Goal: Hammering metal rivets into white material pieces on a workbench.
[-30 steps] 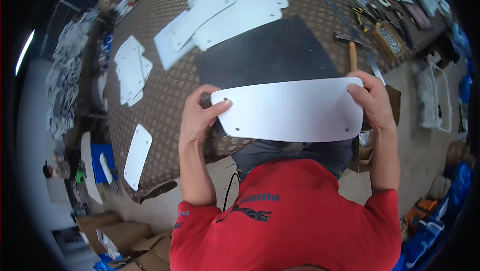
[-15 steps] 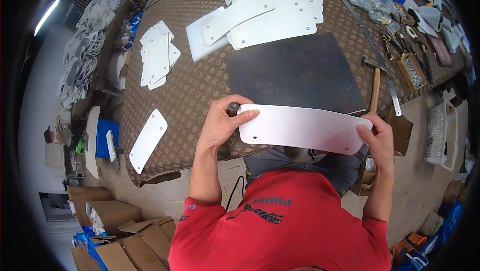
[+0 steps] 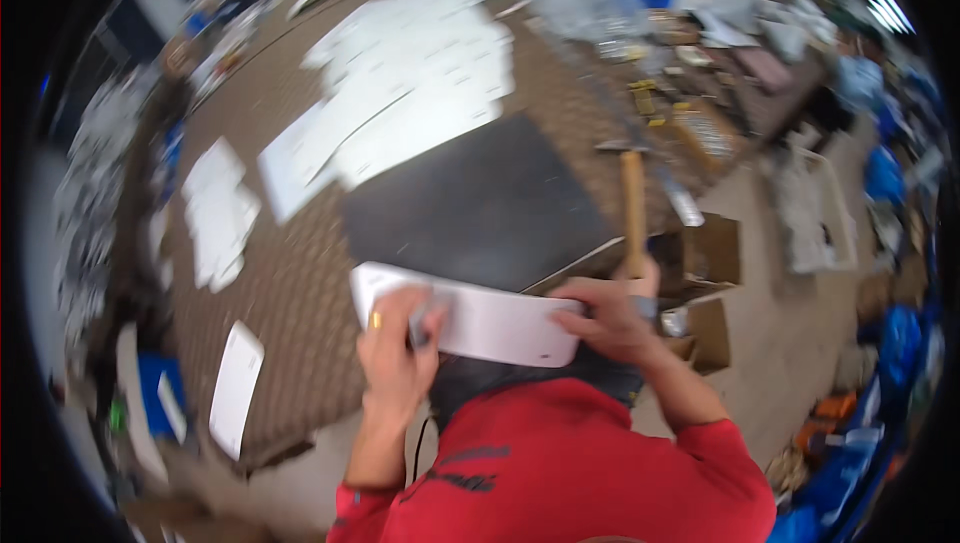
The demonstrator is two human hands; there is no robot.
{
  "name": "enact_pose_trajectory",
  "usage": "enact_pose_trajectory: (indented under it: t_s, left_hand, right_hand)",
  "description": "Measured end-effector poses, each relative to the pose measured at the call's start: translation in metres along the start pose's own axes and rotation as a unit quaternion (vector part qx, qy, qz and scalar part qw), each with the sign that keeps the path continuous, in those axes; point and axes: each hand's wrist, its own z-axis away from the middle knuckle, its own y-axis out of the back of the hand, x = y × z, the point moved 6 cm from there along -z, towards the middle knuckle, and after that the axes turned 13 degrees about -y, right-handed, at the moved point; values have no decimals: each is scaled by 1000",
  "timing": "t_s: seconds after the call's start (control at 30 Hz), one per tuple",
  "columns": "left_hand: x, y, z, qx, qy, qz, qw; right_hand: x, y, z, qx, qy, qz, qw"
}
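Holding a long white sheet [image 3: 480, 321] by its two ends, the person keeps it at the near edge of the counter [image 3: 300, 283], just in front of their red-sleeved body. The left hand [image 3: 395, 348] is closed over the left end, fingers curled on top; something small and grey seems to sit between those fingers, but the blur makes it too hard to tell. The right hand [image 3: 610, 315] is closed on the right end, fingers folded over the top edge.

The sheet looks thin, flat and fairly stiff, with rounded corners. It is probably light enough for two hands with no strain, though a piece this long and thin may flex or wobble if held at one end only. Its smooth face looks likely to slide under a loose grip, and thin edges can bite into fingers. The two short ends, where the hands already are, seem the best places to take it.

Just beyond the sheet lies a dark mat [image 3: 470, 203], and a hammer [image 3: 632, 205] with a wooden handle rests at its right side, near the right hand. More white sheets [image 3: 400, 93] are spread on the far left of the counter, and another white piece [image 3: 236, 388] lies alone at the near left.
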Motion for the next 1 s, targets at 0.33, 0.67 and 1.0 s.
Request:
enact_pose_trajectory:
  t_s: [0.33,0.67,1.0]
  left_hand:
    - [58,-40,-34,-62,-79,-24,995]
    - [46,-35,-52,37,113,270,956]
    - [38,-29,-53,54,79,221,970]
  right_hand:
    - [-74,-14,-25,85,83,-230,966]
    - [-89,-6,-39,242,316,-168,902]
    - [-92,-16,-41,185,240,-245,921]
